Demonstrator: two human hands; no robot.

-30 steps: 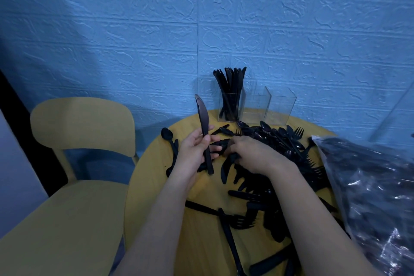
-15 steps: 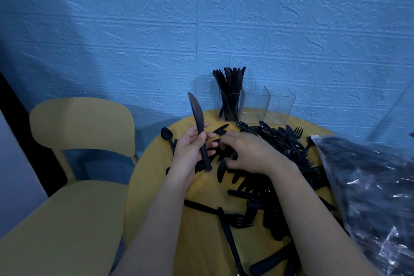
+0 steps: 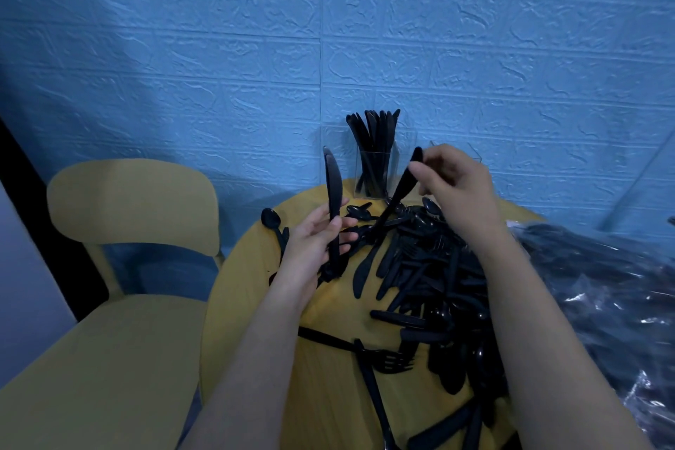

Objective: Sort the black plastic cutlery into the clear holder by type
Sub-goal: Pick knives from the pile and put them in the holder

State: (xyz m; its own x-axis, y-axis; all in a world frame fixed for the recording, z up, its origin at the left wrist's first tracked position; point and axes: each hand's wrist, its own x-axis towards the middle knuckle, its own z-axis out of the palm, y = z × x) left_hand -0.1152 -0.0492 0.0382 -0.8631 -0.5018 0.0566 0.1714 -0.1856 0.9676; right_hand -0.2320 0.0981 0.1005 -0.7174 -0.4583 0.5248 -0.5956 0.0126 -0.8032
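The sorting looks to be at an early stage. Nearest the person, along the near edge of the round yellow worktop [image 3: 252, 307], loose forks [image 3: 392, 362] and other black pieces lie scattered, and some run off the bottom of the view. Further in, the big pile of black cutlery [image 3: 434, 278] covers the right half of the worktop, knives, forks and spoons all tangled together; in the dim light single pieces in the heap are hard to tell apart. All of this is left to do.

Above the middle of the worktop the left hand [image 3: 314, 241] has its grip closed round the handle of a knife [image 3: 333, 194], held upright with the blade up. The right hand [image 3: 453, 186] is raised further back, pinching the end of a second knife [image 3: 398, 194] that slants down toward the pile.

A single spoon [image 3: 271, 221] lies by the left edge.

At the far edge, against the wall, stands the clear holder [image 3: 372, 172]. Its left compartment already has a bunch of knives [image 3: 372, 131] standing in it. The compartments to the right are mostly hidden behind the right hand; only a clear corner shows, and I cannot tell what is in them.

To the right a dark plastic bag [image 3: 602, 285] is cut off by the frame; its contents cannot be made out. A yellow chair [image 3: 128, 201] stands to the left.
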